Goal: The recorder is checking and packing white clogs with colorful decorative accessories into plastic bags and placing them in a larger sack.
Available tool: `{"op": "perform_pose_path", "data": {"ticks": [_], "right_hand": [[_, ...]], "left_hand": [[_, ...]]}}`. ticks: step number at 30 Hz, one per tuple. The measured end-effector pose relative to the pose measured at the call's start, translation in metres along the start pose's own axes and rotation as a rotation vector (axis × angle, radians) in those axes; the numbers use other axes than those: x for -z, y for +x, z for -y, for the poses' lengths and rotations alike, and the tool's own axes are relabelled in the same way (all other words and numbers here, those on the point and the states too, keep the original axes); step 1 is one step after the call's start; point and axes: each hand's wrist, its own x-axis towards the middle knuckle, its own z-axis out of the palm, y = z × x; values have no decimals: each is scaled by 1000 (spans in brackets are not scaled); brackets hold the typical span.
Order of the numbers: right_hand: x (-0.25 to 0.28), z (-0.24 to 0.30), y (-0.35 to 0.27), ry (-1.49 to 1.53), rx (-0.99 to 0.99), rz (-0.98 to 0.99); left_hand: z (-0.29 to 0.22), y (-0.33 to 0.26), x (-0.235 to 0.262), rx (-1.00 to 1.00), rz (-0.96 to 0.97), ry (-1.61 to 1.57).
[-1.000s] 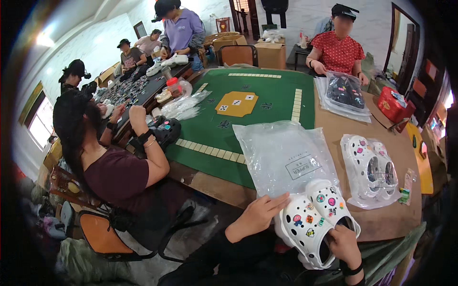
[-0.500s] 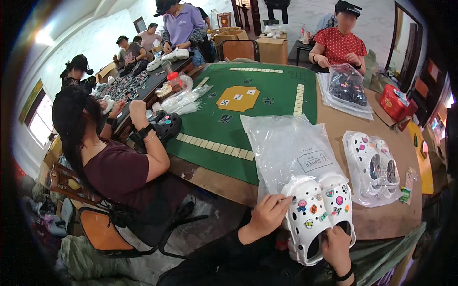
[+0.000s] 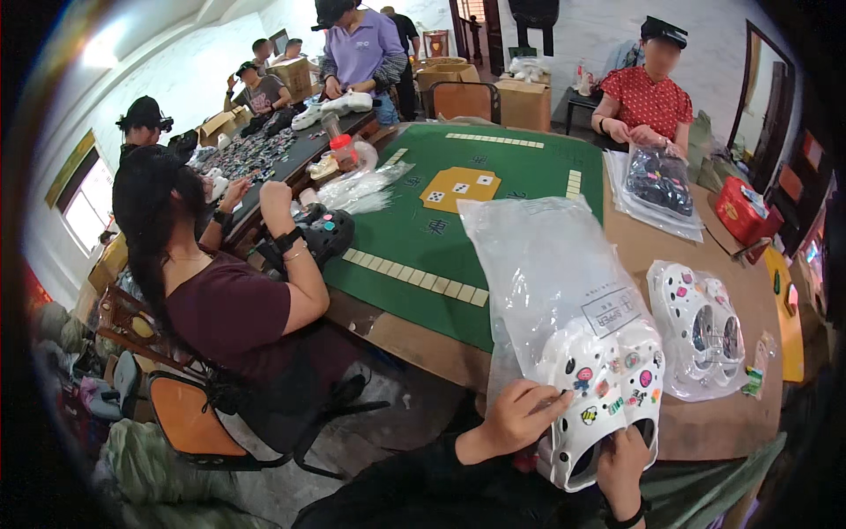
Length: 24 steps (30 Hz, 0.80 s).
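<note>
A pair of white clogs (image 3: 610,413) with colourful charms lies side by side at the near table edge, openings toward me. A clear plastic bag (image 3: 551,264) stretches away from them, its mouth over their toe ends. My left hand (image 3: 515,421) is closed at the left clog's side, thumb and fingers pinching at the bag's edge; the exact grip is partly hidden. My right hand (image 3: 623,467) grips the clogs at their openings, its fingertips hidden inside. To their right lies another bagged pair of white clogs (image 3: 698,331).
A green mat (image 3: 397,238) with pale tiles covers the table's middle. A person in dark red (image 3: 233,295) sits at left by a black clog (image 3: 324,231). Across the table, a person in a red dotted top (image 3: 648,106) handles bagged black clogs (image 3: 659,181). A red bag (image 3: 745,210) lies at right.
The bag's mouth now reaches further over the clogs' toes. Both hands and the clogs appear slightly further right as the whole view has shifted.
</note>
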Motion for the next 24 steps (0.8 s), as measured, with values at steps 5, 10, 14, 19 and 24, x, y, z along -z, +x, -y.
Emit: {"op": "perform_pose_path", "data": {"ticks": [5,10,14,19,24], "right_hand": [[-5,-4,0,-17,-8,-45],[-10,1,2,-31,-17,-61],[-13,8,3,-57,105,-3],[-21,8,5,-93,119,79],[-21,11,15,-93,40,58]], "left_hand": [[-4,-4,-4,37,49,-30],[-6,2,-3,353,-120,-178],[16,-1,-23,827,-300,-925],[28,-4,-21,1089,-144,-1216],[25,-6,-28,1044,-42,-1035]]}}
